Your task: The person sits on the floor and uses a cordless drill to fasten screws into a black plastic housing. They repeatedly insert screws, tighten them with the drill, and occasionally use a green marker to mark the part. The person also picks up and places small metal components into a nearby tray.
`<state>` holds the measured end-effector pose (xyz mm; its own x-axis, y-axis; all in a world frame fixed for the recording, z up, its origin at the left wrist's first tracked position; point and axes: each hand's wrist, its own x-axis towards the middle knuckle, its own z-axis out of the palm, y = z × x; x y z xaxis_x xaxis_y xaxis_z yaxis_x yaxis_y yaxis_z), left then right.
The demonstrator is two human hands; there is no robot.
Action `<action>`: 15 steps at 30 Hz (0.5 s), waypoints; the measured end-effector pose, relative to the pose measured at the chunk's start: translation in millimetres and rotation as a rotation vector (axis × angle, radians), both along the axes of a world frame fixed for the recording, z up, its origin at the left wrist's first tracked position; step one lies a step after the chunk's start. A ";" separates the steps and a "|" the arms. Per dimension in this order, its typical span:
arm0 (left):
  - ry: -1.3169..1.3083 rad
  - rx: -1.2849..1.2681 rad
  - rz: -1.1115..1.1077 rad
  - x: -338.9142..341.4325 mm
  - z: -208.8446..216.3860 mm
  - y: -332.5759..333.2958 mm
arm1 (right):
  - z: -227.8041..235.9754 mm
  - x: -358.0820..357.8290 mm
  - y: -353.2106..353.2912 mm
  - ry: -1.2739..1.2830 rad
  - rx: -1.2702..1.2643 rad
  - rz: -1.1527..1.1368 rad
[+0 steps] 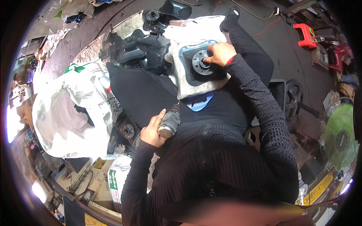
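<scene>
My left hand [152, 130] is wrapped around a grey cordless drill [169, 123] above my left thigh. Its thin bit points away from me, toward the near edge of a white cloth-covered block [192, 90] between my legs. On that block lies a dark grey plastic housing [184, 49] with a broad rim and a round flange [197, 63] with holes around its centre. My right hand [220, 54] is closed at the flange's middle, thumb and fingers bent down against the raised centre. Whatever the fingertips pinch, if anything, is hidden.
Several similar black plastic parts [137, 52] are heaped beyond my left knee. A large white sack [75, 109] stands open at the left. A blue-and-white object [200, 102] lies between my thighs. At right are a green-bladed fan [341, 139], a red stool [304, 35] and a grey bin [278, 92].
</scene>
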<state>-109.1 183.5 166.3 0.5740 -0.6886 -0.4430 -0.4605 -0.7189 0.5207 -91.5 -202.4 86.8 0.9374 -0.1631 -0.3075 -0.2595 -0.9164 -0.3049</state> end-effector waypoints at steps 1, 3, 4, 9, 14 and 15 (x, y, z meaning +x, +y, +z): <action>-0.002 -0.013 -0.005 1.6 -1.3 0.8 | -1.5 0.5 0.7 0.011 -0.023 0.025; 0.043 0.055 -0.001 3.7 -3.3 0.3 | -3.6 3.5 3.1 0.003 -0.048 0.083; 0.041 0.039 -0.005 4.6 -3.2 -1.0 | -4.2 5.3 4.3 0.010 -0.026 0.117; 0.119 -0.245 -0.037 19.9 14.3 -21.1 | -2.0 -0.3 -3.4 -0.116 0.089 0.053; 0.335 -0.517 0.158 40.1 68.1 -46.1 | 9.7 -52.8 -6.6 -0.190 1.974 -0.793; 0.616 -0.556 0.391 40.4 77.2 -52.3 | 11.1 -61.1 1.3 -0.234 2.144 -0.782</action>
